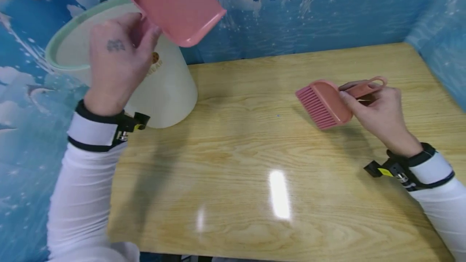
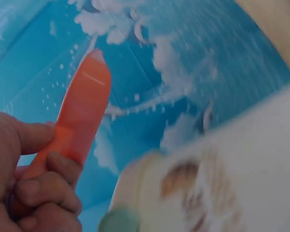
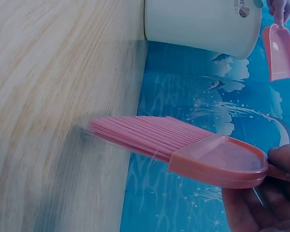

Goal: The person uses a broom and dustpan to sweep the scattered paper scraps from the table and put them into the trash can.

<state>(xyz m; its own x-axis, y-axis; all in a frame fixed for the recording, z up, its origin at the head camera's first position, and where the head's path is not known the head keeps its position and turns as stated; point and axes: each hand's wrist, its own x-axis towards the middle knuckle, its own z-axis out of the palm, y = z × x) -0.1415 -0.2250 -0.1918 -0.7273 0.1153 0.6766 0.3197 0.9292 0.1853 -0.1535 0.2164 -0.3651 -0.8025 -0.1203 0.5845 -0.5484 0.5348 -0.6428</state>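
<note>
A pink dustpan (image 1: pixel 178 7) is held up by its handle in my left hand (image 1: pixel 118 58), above and in front of the cream bin (image 1: pixel 164 88). In the left wrist view the fingers curl round the handle of the dustpan (image 2: pixel 84 106), seen nearly edge-on. My right hand (image 1: pixel 382 110) grips a small pink hand brush (image 1: pixel 329 102) over the right part of the table. Its bristles (image 3: pixel 145 133) point toward the wooden top; whether their tips touch it is hard to tell.
The bin has a green rim (image 1: pixel 54 47) and stands at the table's back left. Blue dolphin-printed sheeting (image 1: pixel 327 15) rises behind the wooden table (image 1: pixel 233 165) and at its sides. A tiny blue speck (image 1: pixel 278 115) lies mid-table.
</note>
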